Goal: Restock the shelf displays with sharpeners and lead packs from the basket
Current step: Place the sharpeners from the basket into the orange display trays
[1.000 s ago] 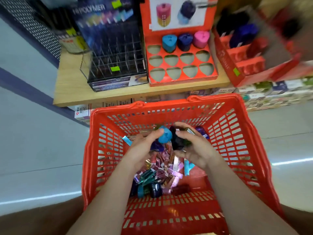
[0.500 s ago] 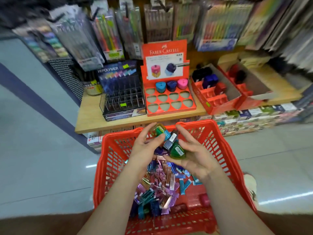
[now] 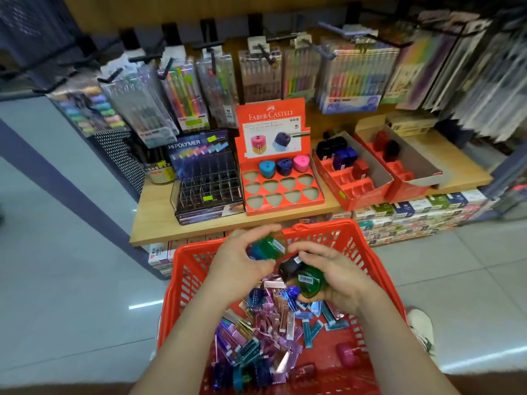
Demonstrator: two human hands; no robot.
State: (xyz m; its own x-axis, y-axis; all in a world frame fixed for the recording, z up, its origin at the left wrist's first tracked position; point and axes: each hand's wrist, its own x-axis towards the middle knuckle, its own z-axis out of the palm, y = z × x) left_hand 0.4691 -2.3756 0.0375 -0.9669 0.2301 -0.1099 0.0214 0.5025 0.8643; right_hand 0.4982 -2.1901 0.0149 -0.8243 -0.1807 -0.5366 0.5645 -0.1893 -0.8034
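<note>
Both hands are raised over the far end of the red basket (image 3: pixel 182 269), which stands on the floor against the front edge of the wooden shelf (image 3: pixel 159 223). The left hand (image 3: pixel 239 260) has its fingers and thumb curled round a green sharpener (image 3: pixel 272 246), with something bluish pressed against the sharpener's left side. The right hand (image 3: pixel 339 277) is cupped, its fingers bent round a round green sharpener (image 3: pixel 312 283) with a barcode sticker and a black sharpener (image 3: pixel 291 266) lying on top of it. The two hands are close together, and the sharpeners they hold are nearly touching.

A loose heap of lead packs (image 3: pixel 273 320) in pink, purple, blue and teal covers the floor of the basket from the middle to its near left corner. A pink sharpener (image 3: pixel 346 353) lies alone near the right wall.

On the shelf, a red sharpener display (image 3: pixel 285 195) stands at the middle of the front edge. Its back row holds a blue sharpener (image 3: pixel 266 169), a navy sharpener (image 3: pixel 283 166) and a second pink sharpener (image 3: pixel 301 163), while the slots in front are open holes. Just left of it stands a clear lead rack (image 3: pixel 205 181). To the right, two red boxes (image 3: pixel 353 181) hold a few dark sharpeners at their far ends.
</note>
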